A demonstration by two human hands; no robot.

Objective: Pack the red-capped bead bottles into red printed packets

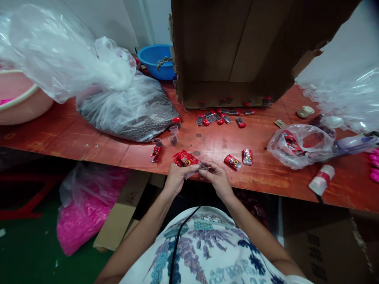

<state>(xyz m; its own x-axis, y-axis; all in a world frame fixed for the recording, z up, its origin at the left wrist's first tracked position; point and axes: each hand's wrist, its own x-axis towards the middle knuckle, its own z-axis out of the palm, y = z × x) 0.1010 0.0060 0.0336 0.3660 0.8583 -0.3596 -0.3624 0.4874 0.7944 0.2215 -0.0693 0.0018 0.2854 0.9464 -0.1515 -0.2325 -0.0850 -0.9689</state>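
Near the table's front edge, my left hand [177, 178] is closed on a red printed packet [186, 157]. Beside it, the fingers of my right hand [218, 176] pinch together at the packet's right end; what lies between them is too small to make out. A red packet [156, 154] lies left of my hands, and two more, a tilted packet [232, 162] and an upright-looking packet [247, 157], lie to the right. Beyond my left hand stand small transparent cups [173, 139], some with dark contents. Several red-capped containers [219, 118] lie farther back.
A large cardboard box [237, 47] opens toward me at the back. On the left sits a plastic bag of dark beads [127, 106], with a blue basin [156, 59] behind. To the right are a bag with red packets [299, 146] and a white roll [322, 179].
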